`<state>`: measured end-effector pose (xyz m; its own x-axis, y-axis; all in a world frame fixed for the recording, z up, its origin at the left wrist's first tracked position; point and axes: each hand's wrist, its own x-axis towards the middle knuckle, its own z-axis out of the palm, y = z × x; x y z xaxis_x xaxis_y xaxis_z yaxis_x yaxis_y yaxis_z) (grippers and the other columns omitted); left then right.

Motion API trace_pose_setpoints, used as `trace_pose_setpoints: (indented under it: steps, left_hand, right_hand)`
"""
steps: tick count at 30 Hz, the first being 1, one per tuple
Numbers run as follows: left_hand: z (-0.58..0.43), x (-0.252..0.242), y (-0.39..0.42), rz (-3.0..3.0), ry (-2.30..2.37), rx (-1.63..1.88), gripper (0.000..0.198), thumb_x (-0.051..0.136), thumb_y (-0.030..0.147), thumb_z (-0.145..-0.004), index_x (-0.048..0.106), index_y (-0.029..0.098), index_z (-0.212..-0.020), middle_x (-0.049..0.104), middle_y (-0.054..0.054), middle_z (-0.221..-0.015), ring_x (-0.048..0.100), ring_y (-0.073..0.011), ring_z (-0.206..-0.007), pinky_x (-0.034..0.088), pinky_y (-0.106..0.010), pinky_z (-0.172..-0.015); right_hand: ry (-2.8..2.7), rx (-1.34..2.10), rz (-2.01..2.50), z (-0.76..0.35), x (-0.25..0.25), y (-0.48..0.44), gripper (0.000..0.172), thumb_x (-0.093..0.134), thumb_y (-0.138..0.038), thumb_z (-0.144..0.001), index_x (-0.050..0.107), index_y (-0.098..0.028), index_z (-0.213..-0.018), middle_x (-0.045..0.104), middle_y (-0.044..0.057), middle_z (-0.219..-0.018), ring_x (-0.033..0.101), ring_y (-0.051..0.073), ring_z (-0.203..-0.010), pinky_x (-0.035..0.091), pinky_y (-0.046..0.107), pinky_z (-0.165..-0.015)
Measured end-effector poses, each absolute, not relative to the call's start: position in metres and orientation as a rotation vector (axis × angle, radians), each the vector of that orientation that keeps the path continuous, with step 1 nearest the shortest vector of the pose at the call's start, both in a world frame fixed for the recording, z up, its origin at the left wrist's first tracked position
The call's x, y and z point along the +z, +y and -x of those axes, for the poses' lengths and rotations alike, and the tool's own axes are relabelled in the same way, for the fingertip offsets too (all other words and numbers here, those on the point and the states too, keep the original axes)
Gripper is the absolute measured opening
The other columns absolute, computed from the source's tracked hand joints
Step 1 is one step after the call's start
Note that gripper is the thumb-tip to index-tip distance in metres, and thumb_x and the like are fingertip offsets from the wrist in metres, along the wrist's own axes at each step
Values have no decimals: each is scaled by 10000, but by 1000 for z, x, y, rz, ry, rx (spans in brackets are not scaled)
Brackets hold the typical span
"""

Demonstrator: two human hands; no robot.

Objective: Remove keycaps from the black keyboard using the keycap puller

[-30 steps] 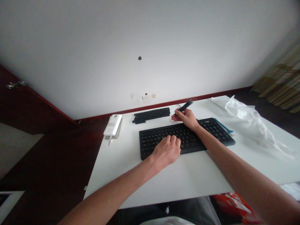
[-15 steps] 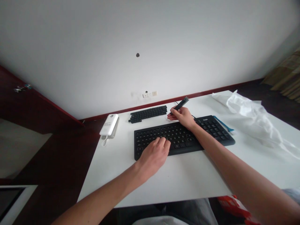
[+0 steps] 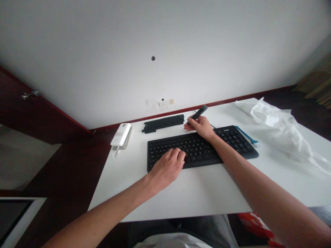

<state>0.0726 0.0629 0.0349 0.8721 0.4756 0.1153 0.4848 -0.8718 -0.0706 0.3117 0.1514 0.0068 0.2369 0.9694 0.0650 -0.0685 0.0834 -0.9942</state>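
A full-size black keyboard (image 3: 196, 158) lies on the white table. My left hand (image 3: 169, 163) rests over its left-middle part with fingers curled together. Whatever its fingertips may pinch is hidden. Behind the keyboard, my right hand (image 3: 201, 126) is closed around a black pen-like tool (image 3: 199, 112) with a greyish upper end. The tool leans up and to the right, and its lower end is largely covered by the fingers. Left of that hand, a block of black keycaps (image 3: 164, 123) is laid out in rows on the table.
A white power bank (image 3: 121, 134) with a short looped strap lies at the left edge. A thin blue tool (image 3: 247, 134) is beside the keyboard's right end. A crumpled white plastic bag (image 3: 281, 131) covers the right side of the table (image 3: 191, 196). The wall stands behind.
The whole view has shifted slightly. My left hand has moved a little to the left over the keyboard. My right hand keeps its hold on the pen-like tool in nearly the same place.
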Motion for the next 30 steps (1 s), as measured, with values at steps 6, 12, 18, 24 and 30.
trace_pose_setpoints:
  steps: [6, 12, 18, 24, 30]
  left_hand:
    - [-72, 30, 62, 3055, -841, -331, 173, 584, 141, -1017, 534, 180, -1179, 614, -57, -1092, 623, -222, -1015, 576, -378, -927]
    - [-65, 20, 60, 3076, -722, -574, 254, 551, 122, -1035, 553, 178, -1282, 652, -60, -1129, 646, -198, -1024, 594, -357, -926]
    - [-64, 8, 65, 3072, -689, -762, 296, 543, 112, -1036, 586, 164, -1324, 672, -71, -1141, 647, -189, -1020, 614, -351, -914]
    - [-65, 5, 66, 3066, -686, -784, 335, 542, 90, -1028, 611, 165, -1347, 681, -76, -1168, 645, -190, -1031, 619, -355, -934]
    - [-66, 7, 67, 3100, -773, -919, 304, 582, 127, -1023, 646, 188, -1313, 699, -62, -1119, 655, -183, -994, 630, -346, -894]
  right_hand:
    - [-1022, 1020, 1204, -311, 8, 151, 171, 754, -288, -945, 680, -149, -879, 802, 104, -771, 798, 209, -684, 691, 272, -653]
    - [-1042, 1016, 1211, -310, 9, 149, 162, 730, -266, -961, 673, -149, -864, 802, 109, -775, 799, 213, -684, 691, 277, -658]
    - [-1068, 1000, 1219, -309, 9, 148, 231, 780, -343, -934, 675, -146, -875, 801, 119, -779, 798, 221, -688, 692, 286, -651]
    - [-1083, 993, 1215, -310, 8, 148, 276, 792, -394, -922, 676, -146, -889, 798, 120, -780, 797, 221, -693, 693, 288, -659]
    - [-1080, 999, 1213, -310, 7, 149, 253, 780, -373, -931, 677, -145, -894, 796, 110, -771, 794, 212, -685, 689, 278, -655]
